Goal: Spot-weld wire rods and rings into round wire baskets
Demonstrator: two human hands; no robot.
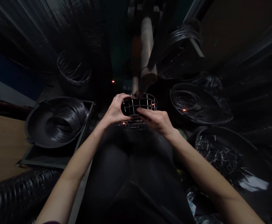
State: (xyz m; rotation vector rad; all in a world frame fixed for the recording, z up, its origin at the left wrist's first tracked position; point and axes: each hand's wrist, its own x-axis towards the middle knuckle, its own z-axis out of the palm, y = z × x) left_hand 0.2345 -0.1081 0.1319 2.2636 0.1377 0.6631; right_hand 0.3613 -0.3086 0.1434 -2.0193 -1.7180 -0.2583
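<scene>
Wire coil (78, 115) in basin (38, 132) (dimly lit).

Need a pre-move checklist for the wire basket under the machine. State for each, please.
1. Left hand on the wire basket: ok, gripping its left side.
2. Right hand on the basket: ok, appears to hold its near side.
3. Gloves on: not ok, both hands bare.
4. Hands away from glowing specks: not ok, one speck shows at the basket's lower near edge, close by.
5. Basket touching the machine tip: cannot tell, too dark.
6. Wire coil inside the left-hand bowl: ok.
</scene>
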